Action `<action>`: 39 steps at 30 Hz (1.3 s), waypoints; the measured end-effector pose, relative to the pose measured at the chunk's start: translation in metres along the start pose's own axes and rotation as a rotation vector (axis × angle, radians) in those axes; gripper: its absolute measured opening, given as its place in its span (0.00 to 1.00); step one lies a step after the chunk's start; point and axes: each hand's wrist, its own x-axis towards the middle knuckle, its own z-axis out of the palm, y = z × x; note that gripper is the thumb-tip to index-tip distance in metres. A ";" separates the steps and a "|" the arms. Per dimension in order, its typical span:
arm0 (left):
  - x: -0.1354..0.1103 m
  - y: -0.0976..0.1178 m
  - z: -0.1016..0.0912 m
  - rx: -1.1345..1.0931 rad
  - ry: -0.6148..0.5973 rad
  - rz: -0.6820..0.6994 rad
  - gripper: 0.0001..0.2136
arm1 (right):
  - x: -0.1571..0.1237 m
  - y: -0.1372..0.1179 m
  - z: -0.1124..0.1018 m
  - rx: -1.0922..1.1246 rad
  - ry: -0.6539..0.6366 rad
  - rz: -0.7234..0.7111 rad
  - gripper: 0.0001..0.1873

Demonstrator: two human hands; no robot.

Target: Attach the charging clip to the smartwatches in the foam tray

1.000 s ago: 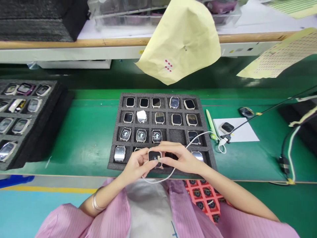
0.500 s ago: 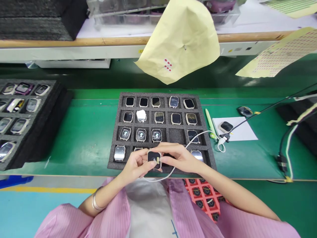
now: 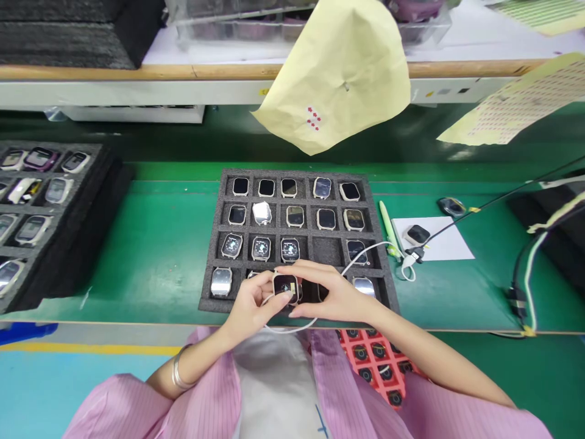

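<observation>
Both my left hand (image 3: 249,303) and right hand (image 3: 337,299) clamp one watch (image 3: 286,286) above the tray (image 3: 211,256); if the white cable (image 3: 365,252) snags, it could tug the watch loose.

Green workbench (image 3: 159,244) under a raised shelf (image 3: 137,72).
The workbench fills the middle; the wood-edged white shelf runs across 12 o'clock, dark foam sheets (image 3: 68,30) stacked at 11, pale yellow paper (image 3: 342,73) hanging at 12; blue floor (image 3: 68,384) with a yellow line (image 3: 91,350) at 7.
</observation>
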 end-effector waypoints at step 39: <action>0.021 -0.006 0.041 0.086 -0.336 -0.277 0.16 | -0.062 0.007 -0.094 -0.829 -0.097 0.414 0.20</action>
